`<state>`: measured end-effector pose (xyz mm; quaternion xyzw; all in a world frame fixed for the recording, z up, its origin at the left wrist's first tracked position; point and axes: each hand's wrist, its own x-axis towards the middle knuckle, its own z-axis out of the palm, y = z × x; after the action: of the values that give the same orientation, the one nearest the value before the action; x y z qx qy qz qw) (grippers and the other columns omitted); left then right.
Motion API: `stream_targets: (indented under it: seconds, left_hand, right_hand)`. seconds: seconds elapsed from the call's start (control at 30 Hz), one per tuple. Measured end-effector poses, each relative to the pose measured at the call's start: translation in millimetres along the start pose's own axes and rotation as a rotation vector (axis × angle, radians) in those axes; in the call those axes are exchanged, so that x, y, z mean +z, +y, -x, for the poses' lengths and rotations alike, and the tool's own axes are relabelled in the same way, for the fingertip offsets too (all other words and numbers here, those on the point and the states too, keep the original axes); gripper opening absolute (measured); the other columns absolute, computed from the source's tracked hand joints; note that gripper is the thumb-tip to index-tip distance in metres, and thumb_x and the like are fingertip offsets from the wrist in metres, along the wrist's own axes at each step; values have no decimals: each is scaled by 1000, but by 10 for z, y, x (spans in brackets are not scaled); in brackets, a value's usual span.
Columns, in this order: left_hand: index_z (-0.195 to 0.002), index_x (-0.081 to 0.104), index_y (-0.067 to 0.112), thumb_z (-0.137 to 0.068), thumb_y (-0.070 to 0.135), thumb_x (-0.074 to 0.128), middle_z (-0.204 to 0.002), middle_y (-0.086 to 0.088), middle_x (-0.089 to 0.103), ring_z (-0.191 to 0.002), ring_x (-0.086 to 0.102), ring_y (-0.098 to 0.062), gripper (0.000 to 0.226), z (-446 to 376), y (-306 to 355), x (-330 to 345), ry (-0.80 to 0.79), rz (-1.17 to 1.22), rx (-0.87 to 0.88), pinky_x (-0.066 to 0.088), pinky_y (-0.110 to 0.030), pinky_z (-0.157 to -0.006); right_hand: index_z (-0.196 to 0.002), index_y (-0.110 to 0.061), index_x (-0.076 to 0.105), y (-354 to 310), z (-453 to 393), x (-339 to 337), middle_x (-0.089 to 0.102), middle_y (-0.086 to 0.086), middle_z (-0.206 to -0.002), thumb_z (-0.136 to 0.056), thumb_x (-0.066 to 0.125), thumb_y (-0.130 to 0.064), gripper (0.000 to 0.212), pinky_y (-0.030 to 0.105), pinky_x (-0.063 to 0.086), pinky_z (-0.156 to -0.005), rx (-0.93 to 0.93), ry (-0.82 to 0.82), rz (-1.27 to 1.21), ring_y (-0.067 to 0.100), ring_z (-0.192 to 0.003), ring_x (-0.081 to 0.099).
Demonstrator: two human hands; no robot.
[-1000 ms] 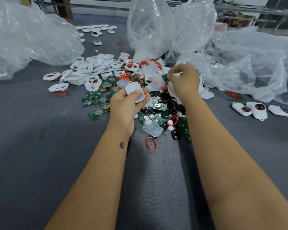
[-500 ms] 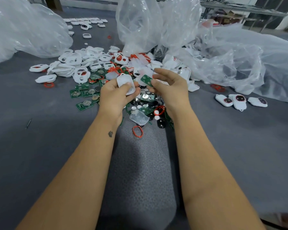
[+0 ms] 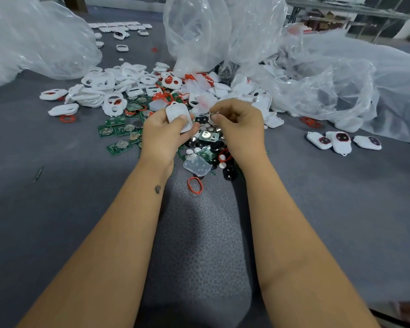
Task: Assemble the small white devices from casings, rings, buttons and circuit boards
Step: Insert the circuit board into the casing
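My left hand (image 3: 161, 136) grips a white casing (image 3: 178, 116) above the parts heap, thumb across its face. My right hand (image 3: 240, 124) pinches a thin circuit board (image 3: 212, 113), seen edge-on, right beside the casing's upper right side. Below the hands lie green circuit boards (image 3: 118, 131), coin cells, black buttons (image 3: 230, 174), a clear button pad (image 3: 197, 165) and a red ring (image 3: 194, 185). White casing halves (image 3: 104, 88) are heaped at the back left. Whether the board touches the casing is hidden by my fingers.
Three assembled white devices (image 3: 339, 139) lie on the grey mat at the right. Large crumpled clear plastic bags stand at the back left (image 3: 33, 36), centre and right (image 3: 329, 79). More casings lie in rows at the far back (image 3: 121, 26). A small dark pin (image 3: 38, 173) lies left.
My right hand drew back from the far side of the heap with a green circuit board and brought it up to the casing; the board is now turned edge-on. The left hand kept holding the casing.
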<state>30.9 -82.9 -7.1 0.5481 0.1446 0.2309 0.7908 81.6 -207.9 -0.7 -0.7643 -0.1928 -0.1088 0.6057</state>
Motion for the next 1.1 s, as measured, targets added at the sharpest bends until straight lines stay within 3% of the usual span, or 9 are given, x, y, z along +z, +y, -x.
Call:
stream_targets:
  seconds: [0.07,0.33,0.5,0.6,0.67,0.8,0.93,1.1]
  left_hand:
    - [-85,64,11,-96,-5,49,-93,-11,64,-91,66,-26,24,4,3,1,-8,12,1,56,-20,-70]
    - [-85,66,7,-96,-4,52,-74,-2,69,-70,70,-11,20,-5,61,-35,27,258,-73,57,-23,-70]
    - [-84,65,10,-96,-2,52,-64,3,70,-65,69,-8,22,-3,64,-46,36,277,-89,56,-21,-65]
    - [-84,65,11,-96,-1,52,-67,2,72,-66,70,-9,22,-7,62,-57,42,273,-98,55,-20,-62]
    - [-85,65,11,-96,-1,52,-69,1,72,-66,70,-10,21,-11,60,-61,52,277,-109,55,-20,-61]
    - [-88,65,11,-96,0,51,-69,1,72,-65,69,-9,20,-9,60,-55,31,256,-116,54,-19,-61]
    - [-91,67,12,-95,-1,50,-75,0,72,-69,68,-9,22,11,65,-44,-55,191,-98,55,-21,-63]
    - [-78,64,9,-93,-7,47,-61,2,67,-58,64,-7,28,20,75,-41,-45,214,-109,53,-18,-59]
  right_hand:
    - [-84,-9,70,-26,-3,-4,68,7,-81,-83,62,10,20,32,56,-79,30,-44,-139,14,-76,64]
    - [-99,-4,72,-83,11,21,70,3,-82,-79,73,4,22,22,55,-77,55,-143,-266,9,-78,64]
    - [-95,-11,74,-77,27,33,74,12,-88,-82,67,5,22,33,59,-83,41,-177,-187,26,-86,71]
    - [-93,-12,75,-78,42,49,74,11,-89,-82,69,2,19,36,59,-81,-6,-195,-97,26,-85,70]
    - [-91,-16,75,-76,45,61,71,3,-94,-81,72,-1,17,31,56,-79,-65,-191,-21,16,-83,67]
    - [-85,-16,72,-77,34,70,65,-7,-115,-78,73,-3,14,21,49,-85,-123,-177,53,4,-106,61]
    - [-82,-6,70,-75,60,92,70,0,-90,-77,70,-2,7,14,47,-79,-263,-137,118,7,-87,61]
    - [-86,-6,71,-80,65,97,69,1,-87,-76,70,-4,11,9,43,-77,-320,-125,192,6,-85,59]
